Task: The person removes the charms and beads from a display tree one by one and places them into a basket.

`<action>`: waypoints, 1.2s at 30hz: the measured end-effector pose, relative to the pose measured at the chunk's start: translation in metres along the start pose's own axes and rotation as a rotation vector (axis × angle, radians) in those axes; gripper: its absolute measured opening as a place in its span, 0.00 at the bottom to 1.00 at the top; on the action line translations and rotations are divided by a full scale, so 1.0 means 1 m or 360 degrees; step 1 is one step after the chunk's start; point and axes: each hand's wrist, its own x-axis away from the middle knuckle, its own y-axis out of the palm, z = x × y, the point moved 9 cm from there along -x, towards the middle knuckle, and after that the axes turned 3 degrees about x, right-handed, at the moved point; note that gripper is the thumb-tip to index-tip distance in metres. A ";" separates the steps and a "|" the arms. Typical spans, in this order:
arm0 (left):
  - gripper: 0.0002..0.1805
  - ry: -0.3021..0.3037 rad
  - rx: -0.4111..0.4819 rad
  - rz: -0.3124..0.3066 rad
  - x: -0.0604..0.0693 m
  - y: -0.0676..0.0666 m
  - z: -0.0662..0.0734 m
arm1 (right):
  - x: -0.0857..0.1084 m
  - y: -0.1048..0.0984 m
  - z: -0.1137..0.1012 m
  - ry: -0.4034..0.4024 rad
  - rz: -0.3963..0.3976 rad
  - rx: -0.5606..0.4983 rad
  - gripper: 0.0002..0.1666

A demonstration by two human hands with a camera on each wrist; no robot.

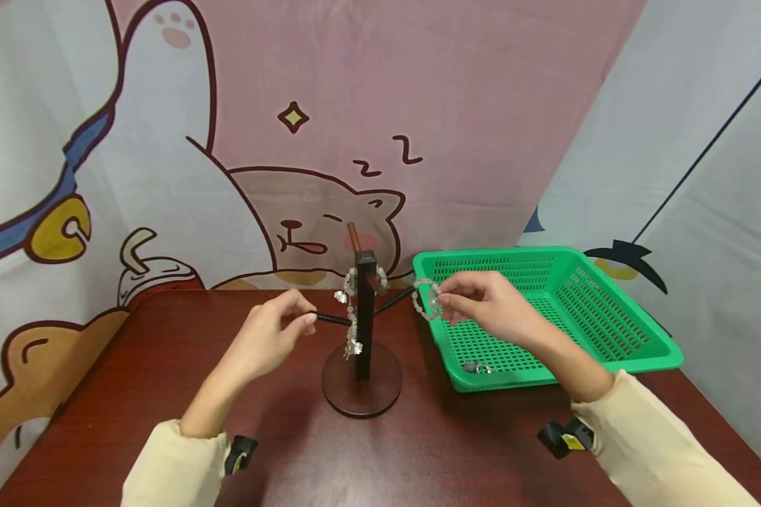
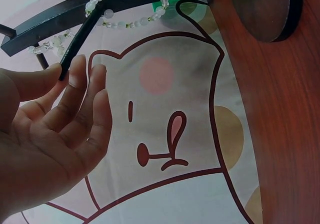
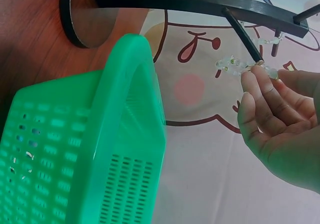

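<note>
A dark wooden stand (image 1: 364,317) with several pegs and a round base (image 1: 362,394) stands on the table. The left hand (image 1: 269,334) pinches the tip of its left peg (image 1: 333,319) between thumb and fingers. On that peg hangs a beaded bracelet (image 2: 136,22) with a pale flower charm. Another bracelet (image 1: 382,277) hangs higher, behind the post. The right hand (image 1: 482,303) pinches a pale beaded bracelet (image 1: 418,304) at the tip of the right peg (image 3: 242,35); whether the peg passes through its loop I cannot tell.
A green plastic basket (image 1: 647,352) stands right of the stand, under the right forearm, with a small beaded piece (image 1: 475,367) in its near left corner. Behind the reddish-brown table (image 1: 184,310) hangs a cartoon-printed cloth (image 1: 469,127).
</note>
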 end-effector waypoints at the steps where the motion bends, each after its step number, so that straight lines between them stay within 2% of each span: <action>1: 0.02 -0.0001 0.0000 -0.0002 0.000 0.000 0.000 | 0.001 -0.001 0.000 0.0004 0.0001 0.0000 0.08; 13: 0.02 0.0005 0.0020 0.0002 0.000 -0.001 0.000 | 0.014 -0.018 0.005 0.0024 0.0017 0.0014 0.09; 25: 0.02 -0.0004 0.0020 -0.0005 -0.001 0.000 -0.001 | 0.035 -0.037 0.024 0.0086 0.0021 0.0102 0.10; 36: 0.03 -0.0020 0.0015 -0.0020 -0.001 0.001 -0.002 | 0.057 -0.046 0.043 0.0053 0.0011 0.0156 0.08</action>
